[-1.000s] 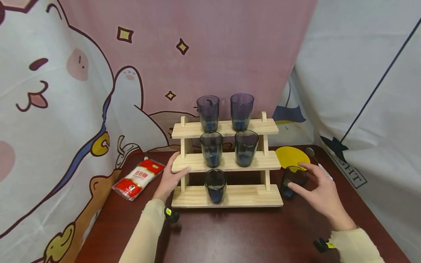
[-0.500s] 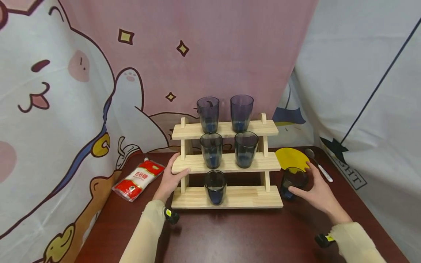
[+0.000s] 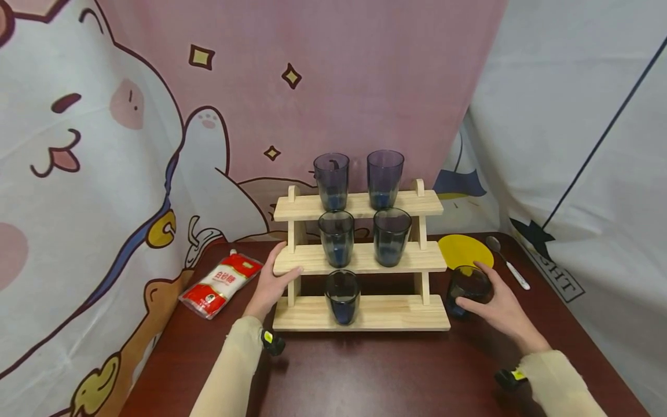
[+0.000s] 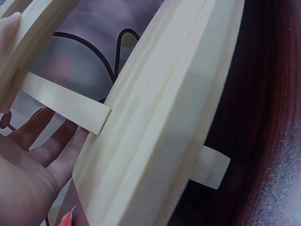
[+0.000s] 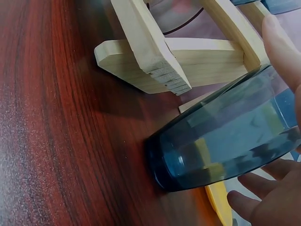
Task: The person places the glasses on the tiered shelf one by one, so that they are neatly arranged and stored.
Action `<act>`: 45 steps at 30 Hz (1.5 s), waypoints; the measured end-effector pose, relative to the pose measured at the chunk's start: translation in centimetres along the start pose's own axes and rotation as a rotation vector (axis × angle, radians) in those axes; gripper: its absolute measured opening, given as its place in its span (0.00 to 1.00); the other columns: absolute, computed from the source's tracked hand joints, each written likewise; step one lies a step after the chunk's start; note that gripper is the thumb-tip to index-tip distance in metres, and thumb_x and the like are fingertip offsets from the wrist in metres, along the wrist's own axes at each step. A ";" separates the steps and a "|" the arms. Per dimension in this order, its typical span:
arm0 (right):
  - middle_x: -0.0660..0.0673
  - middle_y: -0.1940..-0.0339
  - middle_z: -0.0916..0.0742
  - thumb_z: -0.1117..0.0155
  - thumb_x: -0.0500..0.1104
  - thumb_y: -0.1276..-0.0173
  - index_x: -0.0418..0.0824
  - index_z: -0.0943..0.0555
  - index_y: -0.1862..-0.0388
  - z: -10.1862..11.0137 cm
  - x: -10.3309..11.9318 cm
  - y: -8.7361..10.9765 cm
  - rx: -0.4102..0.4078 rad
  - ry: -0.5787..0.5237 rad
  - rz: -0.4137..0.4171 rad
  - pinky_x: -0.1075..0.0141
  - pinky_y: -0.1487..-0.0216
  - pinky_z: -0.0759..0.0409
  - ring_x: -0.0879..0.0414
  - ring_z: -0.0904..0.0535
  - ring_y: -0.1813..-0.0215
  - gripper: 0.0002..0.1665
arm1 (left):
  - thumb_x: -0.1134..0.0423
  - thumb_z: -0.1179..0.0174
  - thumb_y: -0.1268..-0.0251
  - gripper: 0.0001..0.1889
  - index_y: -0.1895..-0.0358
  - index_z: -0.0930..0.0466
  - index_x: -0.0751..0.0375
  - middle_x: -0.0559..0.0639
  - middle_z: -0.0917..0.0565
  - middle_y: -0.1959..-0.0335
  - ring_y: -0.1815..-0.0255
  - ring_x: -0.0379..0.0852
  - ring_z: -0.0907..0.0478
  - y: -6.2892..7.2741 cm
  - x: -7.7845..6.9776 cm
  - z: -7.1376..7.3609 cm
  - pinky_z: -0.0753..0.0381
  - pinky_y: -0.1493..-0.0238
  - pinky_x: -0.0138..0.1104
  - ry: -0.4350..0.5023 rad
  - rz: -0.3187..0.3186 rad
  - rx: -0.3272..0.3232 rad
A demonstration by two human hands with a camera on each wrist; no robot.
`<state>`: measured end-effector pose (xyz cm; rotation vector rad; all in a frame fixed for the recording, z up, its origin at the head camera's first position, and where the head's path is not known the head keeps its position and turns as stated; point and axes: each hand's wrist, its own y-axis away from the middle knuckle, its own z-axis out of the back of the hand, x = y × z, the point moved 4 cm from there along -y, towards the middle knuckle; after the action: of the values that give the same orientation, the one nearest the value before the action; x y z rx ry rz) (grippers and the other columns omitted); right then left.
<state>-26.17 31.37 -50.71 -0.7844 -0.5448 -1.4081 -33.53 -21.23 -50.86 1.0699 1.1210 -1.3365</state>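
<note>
A three-tier wooden display stand [image 3: 398, 311] is on the table, and my left hand [image 3: 266, 288] grips the left end of its middle shelf. In the left wrist view the thumb lies over that shelf, with fingers near the support. At the stand's right side, my right hand [image 3: 504, 307] holds a dark blue tinted glass [image 3: 461, 292] between thumb and fingers. The right wrist view shows this glass [image 5: 211, 136] upright, its base at the tabletop. On the stand are a lone bottom-shelf glass [image 3: 342, 297], two middle-shelf glasses [image 3: 391, 237] and two top-shelf glasses [image 3: 384, 179].
To the left lies a red and white sugar pouch [image 3: 221, 284]. A yellow disc [image 3: 461, 250] and a spoon [image 3: 513, 269] with a white handle lie behind the right hand. Printed cloth [image 3: 406, 87] hangs behind and beside the dark red table [image 3: 375, 370].
My right hand has closed in around the glass, thumb and fingers now against it. The left hand keeps its place on the stand.
</note>
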 end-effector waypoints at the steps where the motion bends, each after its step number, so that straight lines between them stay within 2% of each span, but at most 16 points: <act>1: 0.21 0.22 0.36 0.17 0.52 0.39 0.34 0.53 0.14 0.0 0.0 -0.1 -0.004 -0.004 0.001 0.24 0.36 0.34 0.25 0.36 0.28 0.69 | 0.56 0.26 0.33 0.45 0.18 0.41 0.33 0.49 0.35 0.19 0.22 0.54 0.37 0.0 -0.1 0.0 0.37 0.24 0.54 0.002 0.004 0.003; 6: 0.21 0.22 0.36 0.17 0.52 0.39 0.35 0.51 0.14 -0.2 -0.2 -0.5 -0.015 -0.013 -0.002 0.23 0.35 0.37 0.24 0.37 0.28 0.68 | 0.61 0.26 0.33 0.45 0.17 0.41 0.40 0.53 0.32 0.21 0.25 0.56 0.32 -0.2 -0.3 0.0 0.34 0.26 0.53 0.010 0.007 0.005; 12: 0.21 0.22 0.36 0.17 0.54 0.39 0.37 0.50 0.13 -0.3 -0.4 -1.0 -0.018 -0.036 -0.011 0.23 0.33 0.40 0.24 0.38 0.28 0.68 | 0.55 0.25 0.33 0.44 0.18 0.40 0.37 0.49 0.32 0.21 0.24 0.54 0.35 0.1 -0.2 -0.1 0.37 0.24 0.54 -0.017 -0.026 -0.015; 19: 0.24 0.24 0.31 0.18 0.53 0.37 0.35 0.42 0.16 -0.3 -0.4 -1.1 -0.014 -0.070 0.010 0.25 0.32 0.40 0.26 0.37 0.26 0.60 | 0.58 0.25 0.34 0.44 0.18 0.39 0.41 0.52 0.34 0.20 0.22 0.56 0.37 1.6 -3.2 -0.2 0.38 0.23 0.55 -0.009 0.009 0.006; 28: 0.27 0.26 0.27 0.19 0.54 0.36 0.36 0.37 0.19 -0.4 -0.7 -1.3 -0.030 -0.107 0.023 0.26 0.32 0.38 0.30 0.34 0.28 0.55 | 0.61 0.25 0.34 0.44 0.18 0.39 0.43 0.53 0.31 0.22 0.26 0.55 0.31 1.6 -3.2 -0.2 0.33 0.26 0.51 0.017 -0.011 0.008; 37: 0.29 0.25 0.27 0.20 0.52 0.34 0.36 0.35 0.21 -0.5 -0.8 -1.3 -0.044 -0.166 0.020 0.26 0.31 0.42 0.33 0.36 0.29 0.51 | 0.58 0.25 0.34 0.44 0.19 0.39 0.39 0.51 0.33 0.21 0.23 0.54 0.35 1.6 -3.1 -0.2 0.36 0.24 0.52 0.008 0.005 0.013; 41: 0.32 0.27 0.26 0.20 0.51 0.34 0.37 0.34 0.22 -0.6 -0.7 -1.3 -0.056 -0.163 0.017 0.31 0.32 0.38 0.38 0.34 0.32 0.49 | 0.59 0.25 0.34 0.44 0.18 0.39 0.40 0.52 0.32 0.21 0.25 0.54 0.33 1.7 -3.2 -0.2 0.35 0.25 0.51 0.018 0.003 0.016; 45: 0.35 0.29 0.24 0.21 0.53 0.33 0.39 0.33 0.23 -0.7 -0.7 -1.2 -0.072 -0.128 0.002 0.45 0.37 0.31 0.45 0.31 0.36 0.47 | 0.59 0.25 0.34 0.45 0.18 0.40 0.43 0.52 0.32 0.21 0.25 0.54 0.33 1.7 -3.3 -0.2 0.34 0.25 0.51 0.021 0.004 0.015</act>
<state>-27.56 31.35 -51.52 -0.9375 -0.5948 -1.3885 -31.64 -20.54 -47.74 1.0991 1.1255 -1.3348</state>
